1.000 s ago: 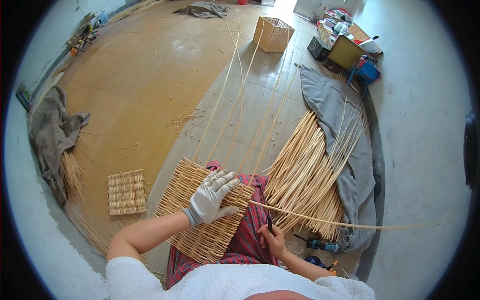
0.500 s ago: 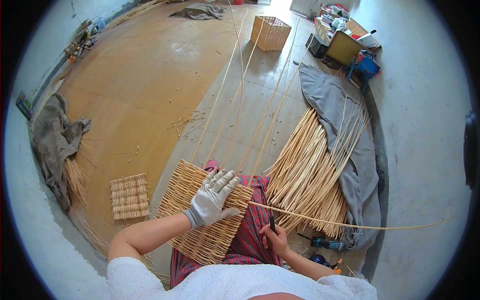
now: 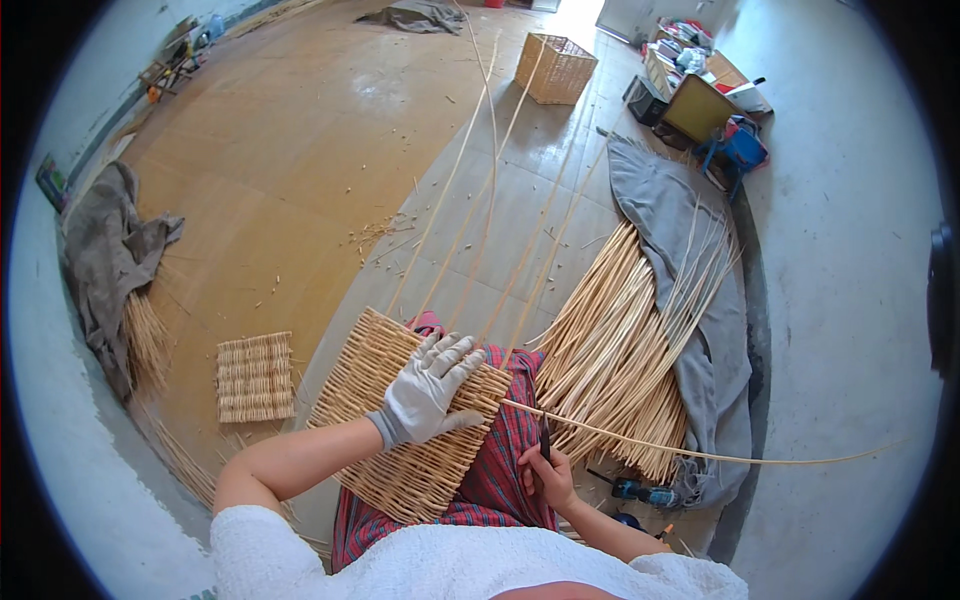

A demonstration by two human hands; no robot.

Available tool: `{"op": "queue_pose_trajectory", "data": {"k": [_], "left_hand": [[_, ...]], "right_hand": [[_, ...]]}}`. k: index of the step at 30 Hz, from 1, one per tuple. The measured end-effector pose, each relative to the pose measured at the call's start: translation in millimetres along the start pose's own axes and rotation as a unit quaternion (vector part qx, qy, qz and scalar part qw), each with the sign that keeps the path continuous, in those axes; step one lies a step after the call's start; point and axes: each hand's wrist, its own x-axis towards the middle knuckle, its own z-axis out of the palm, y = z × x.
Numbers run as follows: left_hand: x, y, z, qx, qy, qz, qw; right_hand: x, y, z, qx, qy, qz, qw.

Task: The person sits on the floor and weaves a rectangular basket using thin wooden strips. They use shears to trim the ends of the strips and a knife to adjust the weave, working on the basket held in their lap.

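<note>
My left hand (image 3: 428,388), in a pale glove, lies with its fingers flat on a square woven wicker panel (image 3: 370,400) resting on my lap over a red plaid cloth (image 3: 490,480). Several long canes (image 3: 431,215) reach out from the panel's far edge across the floor. Another long cane (image 3: 640,444) runs from the panel's right edge off to the right. Just right of the panel, my bare right hand (image 3: 548,478) grips a slim dark tool (image 3: 545,435), pointed up near that cane.
A smaller woven panel (image 3: 254,375) lies left. A wicker box (image 3: 555,70) stands ahead. Cane bundles (image 3: 610,370) with grey cloth (image 3: 700,300) lie right, near a drill (image 3: 640,490); cluttered bins (image 3: 690,105) are behind. Another cloth-covered bundle (image 3: 110,260) leans by the left wall.
The view has shifted slightly. My gloved left hand stays on the panel, and my right hand still holds the dark tool beside the side cane, with little visible movement.
</note>
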Motion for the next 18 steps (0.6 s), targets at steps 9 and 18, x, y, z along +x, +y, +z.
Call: {"op": "queue_pose_trajectory", "data": {"k": [9, 18], "left_hand": [[-16.2, -7.3, 22.2, -0.060, 0.088, 0.003, 0.994], [-21.8, -5.0, 26.9, -0.063, 0.087, -0.026, 0.994]], "right_hand": [[-9.7, 5.8, 7.7, -0.017, 0.034, -0.041, 0.998], [-5.1, 0.6, 6.5, -0.031, 0.022, -0.055, 0.998]]}}
